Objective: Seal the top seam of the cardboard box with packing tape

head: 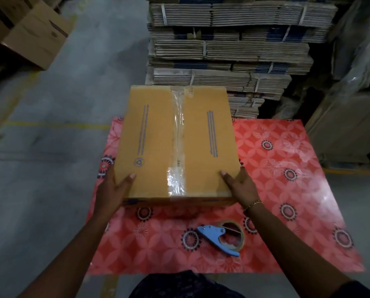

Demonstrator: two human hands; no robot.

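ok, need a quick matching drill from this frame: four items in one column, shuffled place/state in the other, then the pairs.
Items
1. cardboard box
2. tape dispenser
3. left hand
4. flattened carton stack

Place or state
A. lying unheld on the red patterned sheet, near side
B. closed, clear tape along its top seam
C. bundled with straps, behind the box
D. gripping the box's near left corner

Pairs: 1-B, 2-A, 3-D, 4-C

The right hand grips the near right corner.
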